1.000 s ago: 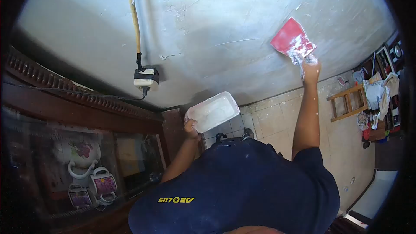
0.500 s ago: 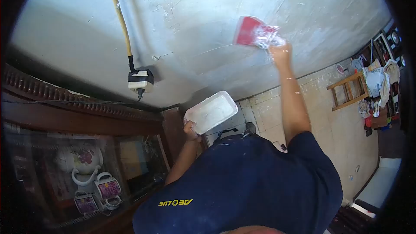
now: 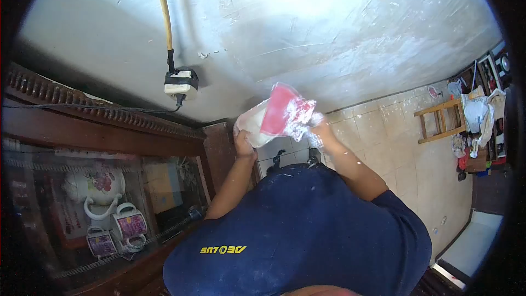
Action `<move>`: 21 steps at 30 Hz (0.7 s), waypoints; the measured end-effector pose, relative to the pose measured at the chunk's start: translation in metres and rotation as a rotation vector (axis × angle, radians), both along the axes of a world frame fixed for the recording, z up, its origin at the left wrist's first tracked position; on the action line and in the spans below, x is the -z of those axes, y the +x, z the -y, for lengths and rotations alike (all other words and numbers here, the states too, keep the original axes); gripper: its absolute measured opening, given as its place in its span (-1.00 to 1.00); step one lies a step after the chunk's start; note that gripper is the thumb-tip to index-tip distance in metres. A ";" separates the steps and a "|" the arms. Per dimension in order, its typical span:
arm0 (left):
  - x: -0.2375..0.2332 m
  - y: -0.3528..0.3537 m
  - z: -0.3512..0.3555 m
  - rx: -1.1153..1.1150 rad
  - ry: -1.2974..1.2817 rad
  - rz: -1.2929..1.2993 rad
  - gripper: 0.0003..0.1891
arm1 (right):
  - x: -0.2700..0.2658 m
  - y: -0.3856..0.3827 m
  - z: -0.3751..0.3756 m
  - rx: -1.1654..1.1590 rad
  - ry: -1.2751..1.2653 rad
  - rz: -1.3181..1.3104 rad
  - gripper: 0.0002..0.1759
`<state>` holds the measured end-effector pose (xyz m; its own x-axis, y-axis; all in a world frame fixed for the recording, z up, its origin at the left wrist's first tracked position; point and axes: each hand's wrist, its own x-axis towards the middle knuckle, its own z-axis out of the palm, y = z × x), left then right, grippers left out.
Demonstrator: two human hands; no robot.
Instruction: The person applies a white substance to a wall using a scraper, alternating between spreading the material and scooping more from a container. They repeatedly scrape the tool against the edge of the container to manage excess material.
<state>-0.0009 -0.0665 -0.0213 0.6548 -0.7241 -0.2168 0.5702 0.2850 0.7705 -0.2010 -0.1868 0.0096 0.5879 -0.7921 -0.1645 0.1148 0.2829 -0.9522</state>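
My left hand (image 3: 244, 146) is closed on the near end of a white plastic tray (image 3: 250, 121), thumb on its rim. In my right hand (image 3: 323, 132) is a wide red putty knife (image 3: 280, 111), its handle end smeared with white putty. The red blade lies over the tray in this view and hides much of its inside. Beyond both hands rises a pale wall (image 3: 274, 33) with streaks and rough patches of white.
A dark wooden glass-front cabinet (image 3: 98, 142) with mugs stands at the left. On the wall hangs a socket (image 3: 181, 82) with a plugged-in cord. At right, a wooden stool (image 3: 440, 120) lies on the tiled floor (image 3: 394, 153) near piled bags.
My right hand has brought the putty knife from the wall down and left, over the tray. My left hand keeps its hold on the tray.
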 end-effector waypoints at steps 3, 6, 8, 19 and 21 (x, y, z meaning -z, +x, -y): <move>0.010 0.005 0.008 0.041 -0.108 0.057 -0.49 | -0.007 0.014 -0.019 -0.187 -0.283 -0.293 -0.79; 0.017 0.003 0.002 0.022 -0.051 -0.162 -0.43 | 0.018 0.003 -0.007 -0.309 0.212 -0.278 -0.78; 0.018 0.003 -0.001 -0.011 -0.034 -0.049 -0.41 | 0.047 -0.021 0.001 -0.302 0.056 -0.397 -0.80; 0.005 0.024 -0.038 -0.034 -0.026 -0.069 -0.33 | -0.058 0.043 0.040 0.136 -0.334 -0.133 -0.77; -0.001 0.024 -0.042 -0.013 0.014 -0.043 -0.29 | -0.071 0.091 0.040 0.129 -0.547 -0.103 -0.75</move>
